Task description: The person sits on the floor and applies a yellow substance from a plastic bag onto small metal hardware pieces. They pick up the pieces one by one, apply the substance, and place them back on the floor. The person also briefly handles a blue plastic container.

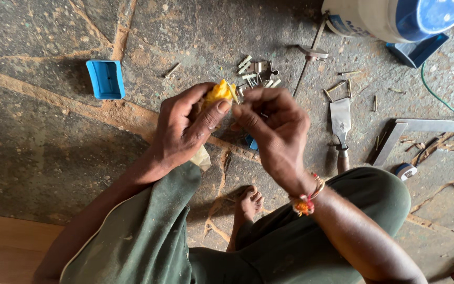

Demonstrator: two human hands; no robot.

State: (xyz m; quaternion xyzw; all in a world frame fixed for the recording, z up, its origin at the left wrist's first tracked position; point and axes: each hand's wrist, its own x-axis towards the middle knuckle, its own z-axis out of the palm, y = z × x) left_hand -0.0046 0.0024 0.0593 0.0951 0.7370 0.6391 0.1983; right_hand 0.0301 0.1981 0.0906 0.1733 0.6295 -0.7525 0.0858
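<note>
Head view: yellow piece (219,92) between both hands, in left-hand (185,126) grip

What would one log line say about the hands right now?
left hand: grips yellow piece | right hand: fingers pinch at its tip | floor: blue tray, chisel, wall plugs

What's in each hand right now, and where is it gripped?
The left hand pinches a small yellow piece from below between thumb and fingers. The right hand closes on something at its fingertips; too small to tell.
</note>
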